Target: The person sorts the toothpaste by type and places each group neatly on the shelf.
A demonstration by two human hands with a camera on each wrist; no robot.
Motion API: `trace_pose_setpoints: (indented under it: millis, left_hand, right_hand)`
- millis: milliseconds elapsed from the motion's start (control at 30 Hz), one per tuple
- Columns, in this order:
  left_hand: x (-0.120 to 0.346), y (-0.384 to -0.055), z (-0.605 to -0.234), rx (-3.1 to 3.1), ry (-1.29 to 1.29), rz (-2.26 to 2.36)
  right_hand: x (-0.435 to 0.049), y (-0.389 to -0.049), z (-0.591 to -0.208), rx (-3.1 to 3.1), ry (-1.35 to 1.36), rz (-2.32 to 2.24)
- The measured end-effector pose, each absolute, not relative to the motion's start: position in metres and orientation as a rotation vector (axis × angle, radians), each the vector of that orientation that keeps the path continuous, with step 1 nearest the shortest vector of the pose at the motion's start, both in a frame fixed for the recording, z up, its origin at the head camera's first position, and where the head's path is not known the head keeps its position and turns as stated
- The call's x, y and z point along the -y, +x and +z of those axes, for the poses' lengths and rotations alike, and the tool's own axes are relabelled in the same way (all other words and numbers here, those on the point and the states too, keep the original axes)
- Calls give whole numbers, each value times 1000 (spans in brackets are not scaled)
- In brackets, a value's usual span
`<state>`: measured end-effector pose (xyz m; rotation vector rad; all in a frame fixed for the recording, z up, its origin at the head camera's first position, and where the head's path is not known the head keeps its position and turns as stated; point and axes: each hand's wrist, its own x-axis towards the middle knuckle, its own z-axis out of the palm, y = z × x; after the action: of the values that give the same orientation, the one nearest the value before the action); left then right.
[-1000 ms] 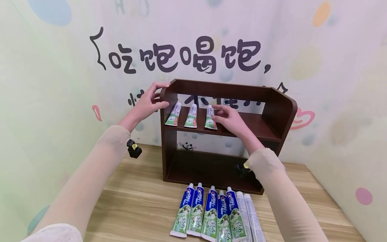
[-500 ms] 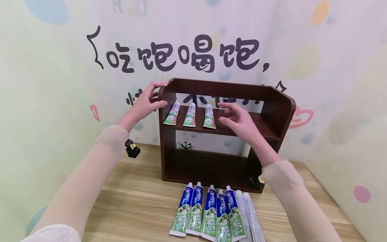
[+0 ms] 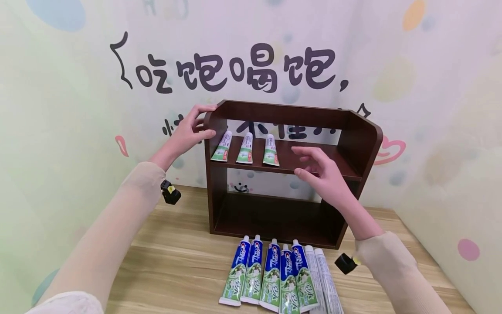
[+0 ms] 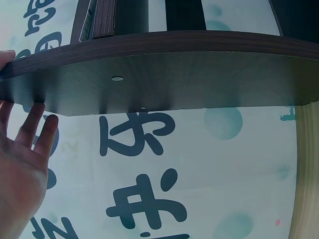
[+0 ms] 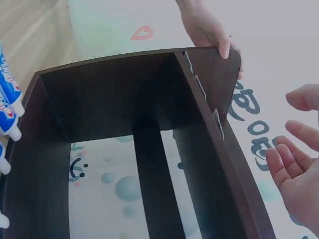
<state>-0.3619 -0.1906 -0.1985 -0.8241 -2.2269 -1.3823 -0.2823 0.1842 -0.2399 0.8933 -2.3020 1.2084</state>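
My left hand [image 3: 187, 134] grips the upper left side of a dark brown two-tier wooden shelf [image 3: 282, 170], thumb at the front edge and fingers against the outer face. In the right wrist view, that same left hand [image 5: 204, 27] pinches the panel's edge. Loosely bent and holding nothing, my right hand [image 3: 323, 176] hovers in front of the upper tier's right part. Three small white-and-green toothpaste tubes stand leaning on that tier: a left tube [image 3: 222, 147], a middle tube [image 3: 245, 148] and a right tube [image 3: 270, 151], caps up.
Several larger blue-and-green toothpaste tubes [image 3: 270, 277] lie side by side on the wooden table [image 3: 168, 253] before the shelf. Two silvery-white tubes [image 3: 322, 279] lie at their right. A patterned wall [image 3: 117, 174] with black lettering stands close behind the shelf.
My right hand has let go of the right small toothpaste tube and moved right and down, away from it. The tube stays leaning on the upper tier. My left hand keeps its hold.
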Motion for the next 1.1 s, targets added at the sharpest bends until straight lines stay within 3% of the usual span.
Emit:
trace_pose_setpoints:
  millis: [1100]
  left_hand:
    - [188,-353,-194,2235,-840,-1383]
  right_hand:
    - [-228,-254,-345,2337,762,1196]
